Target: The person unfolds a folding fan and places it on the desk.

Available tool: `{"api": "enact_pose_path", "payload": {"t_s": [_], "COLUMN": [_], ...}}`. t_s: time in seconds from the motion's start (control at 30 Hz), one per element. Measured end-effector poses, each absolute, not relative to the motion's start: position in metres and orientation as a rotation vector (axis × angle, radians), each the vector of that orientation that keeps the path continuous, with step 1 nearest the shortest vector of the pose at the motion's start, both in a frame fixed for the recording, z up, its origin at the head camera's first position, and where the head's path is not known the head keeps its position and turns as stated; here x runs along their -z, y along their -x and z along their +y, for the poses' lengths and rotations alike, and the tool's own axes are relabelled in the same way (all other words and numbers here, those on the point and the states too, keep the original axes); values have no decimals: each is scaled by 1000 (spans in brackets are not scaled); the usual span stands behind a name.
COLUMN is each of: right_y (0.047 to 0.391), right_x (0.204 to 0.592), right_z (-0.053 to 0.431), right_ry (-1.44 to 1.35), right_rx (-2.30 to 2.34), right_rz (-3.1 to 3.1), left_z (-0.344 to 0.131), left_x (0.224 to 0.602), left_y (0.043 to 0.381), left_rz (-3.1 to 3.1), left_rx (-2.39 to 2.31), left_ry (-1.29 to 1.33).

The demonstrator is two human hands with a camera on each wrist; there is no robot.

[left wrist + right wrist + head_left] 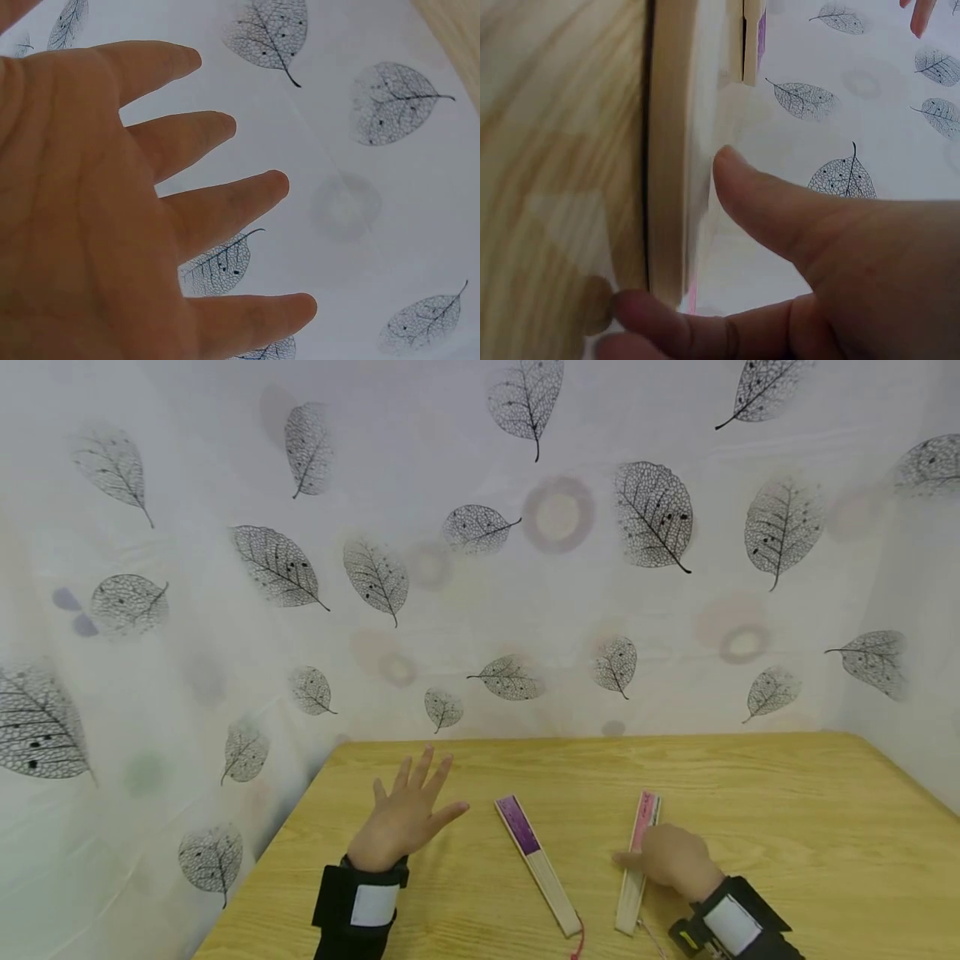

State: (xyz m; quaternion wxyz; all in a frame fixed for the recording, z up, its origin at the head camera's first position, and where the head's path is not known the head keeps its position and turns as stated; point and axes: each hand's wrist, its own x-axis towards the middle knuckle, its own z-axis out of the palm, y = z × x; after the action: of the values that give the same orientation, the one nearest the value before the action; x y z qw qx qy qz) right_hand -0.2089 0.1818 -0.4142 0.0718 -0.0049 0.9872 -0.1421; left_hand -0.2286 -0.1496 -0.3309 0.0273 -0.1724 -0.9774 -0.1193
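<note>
On the worktop (pixel 465 902), one folded purple fan (pixel 536 864) lies between the left hand (pixel 401 822), spread wide and empty, and the right hand (pixel 672 858), bent over one folded pink fan (pixel 644 817), grip unconfirmed. Both seem light, stiff, fragile; best pinched across bare slats (pixel 553 889). Cords: one red cord (pixel 578 939), between hands; one pale cord (pixel 651 933), beside right.

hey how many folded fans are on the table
2. The purple-ended fan lies slanted between the left hand and the right hand; the pink-ended fan is partly hidden by the right hand. The near part of the table is out of frame.
</note>
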Motion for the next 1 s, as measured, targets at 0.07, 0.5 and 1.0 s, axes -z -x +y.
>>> {"api": "enact_pose_path", "payload": {"t_s": [0.07,0.5,1.0], "right_y": [209,214,194], "right_x": [415,412,344], "right_z": [180,179,127], "right_ry": [15,-11,249], "right_rx": [451,607,824], "right_rz": [2967,2998,3235], "left_z": [-149,-139,-88], "left_x": [330,334,353], "left_y": [228,225,225], "left_rz": [-3018,-2967,-2748], "left_rx": [360,250,457], "left_ry": [534,567,833]}}
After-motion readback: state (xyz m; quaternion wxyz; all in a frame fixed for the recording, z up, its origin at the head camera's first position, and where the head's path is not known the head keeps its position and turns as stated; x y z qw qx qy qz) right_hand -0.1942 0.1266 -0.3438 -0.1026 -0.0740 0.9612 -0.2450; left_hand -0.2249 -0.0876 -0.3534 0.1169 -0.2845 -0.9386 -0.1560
